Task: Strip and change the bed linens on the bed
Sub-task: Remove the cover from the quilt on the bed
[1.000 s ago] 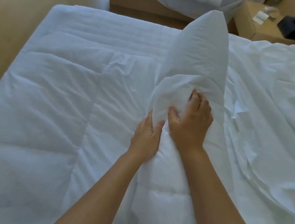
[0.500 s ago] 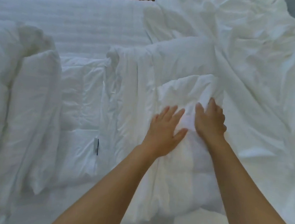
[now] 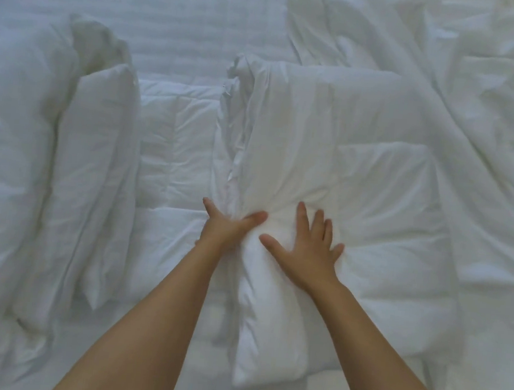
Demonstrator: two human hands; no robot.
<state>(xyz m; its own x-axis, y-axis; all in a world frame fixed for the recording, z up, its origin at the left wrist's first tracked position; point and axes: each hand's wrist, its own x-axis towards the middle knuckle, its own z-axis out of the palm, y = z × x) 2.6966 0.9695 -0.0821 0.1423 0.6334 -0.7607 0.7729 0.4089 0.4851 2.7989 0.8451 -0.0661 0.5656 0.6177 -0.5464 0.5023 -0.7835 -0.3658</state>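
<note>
1. On my feed, the folded duvet (image 3: 272,326) lies in the middle of the bed (image 3: 172,16), its long narrow end running toward the camera between both forearms.
2. A thin white cover (image 3: 332,133) is draped over the far part of that duvet. It spreads wide to the right, and its edge is gathered in folds along the left side.
3. The left hand (image 3: 228,228) grips the bunched edge of the cover. I see the thumb out to the right and one finger out to the left, with creases fanning up from between them. The other fingers are buried in the fabric, so I cannot tell how they lie.
4. The right hand (image 3: 307,249) is flat and wide, fingers spread, and presses palm-down on the covered duvet just beside the left hand.
5. A pillow (image 3: 92,180) lies lengthwise to the left, apart from both hands.
6. Beyond it, at the left edge, I see a puffy heap of bedding (image 3: 8,142).
7. A loose, crumpled sheet (image 3: 490,137) fills the right side of the bed, touching the cover.
</note>
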